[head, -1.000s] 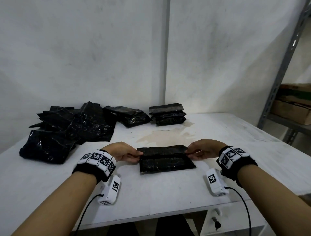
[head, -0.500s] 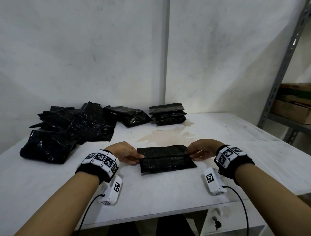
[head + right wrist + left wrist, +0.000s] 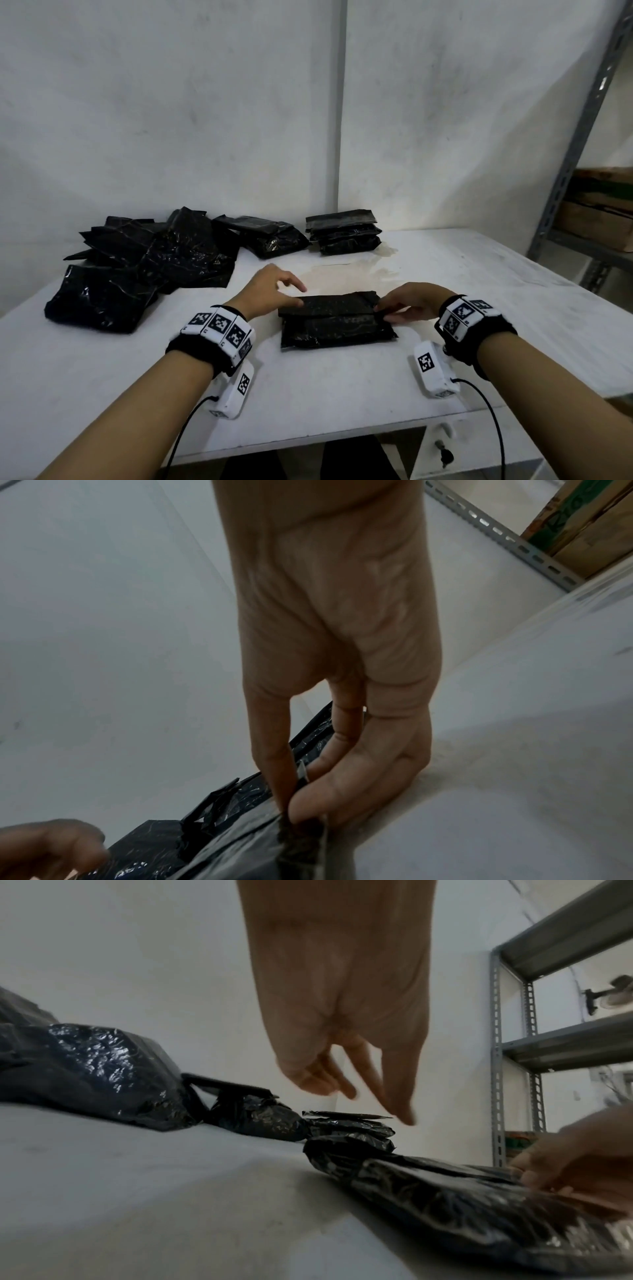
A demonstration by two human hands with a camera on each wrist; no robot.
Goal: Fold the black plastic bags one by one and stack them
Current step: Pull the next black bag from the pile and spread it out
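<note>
A folded black plastic bag (image 3: 335, 320) lies flat on the white table (image 3: 342, 394) between my hands. My left hand (image 3: 296, 293) hovers just over the bag's far left corner with straight fingers and grips nothing; the left wrist view shows this hand (image 3: 359, 1091) clear above the bag (image 3: 445, 1199). My right hand (image 3: 385, 310) pinches the bag's right edge, thumb against fingers (image 3: 291, 799) on the black film (image 3: 219, 840). A stack of folded bags (image 3: 344, 231) stands at the back centre. A loose pile of unfolded bags (image 3: 147, 260) spreads at the back left.
One more crumpled bag (image 3: 267, 236) lies between the pile and the stack. A pale stain (image 3: 346, 277) marks the table behind the bag. A grey metal shelf (image 3: 582, 137) with cardboard boxes (image 3: 599, 212) stands at the right. A keyed drawer (image 3: 445, 455) is under the front edge.
My left hand has let go of the bag's left edge and lifted up and back with its fingers spread. The right hand still pinches the right edge.
</note>
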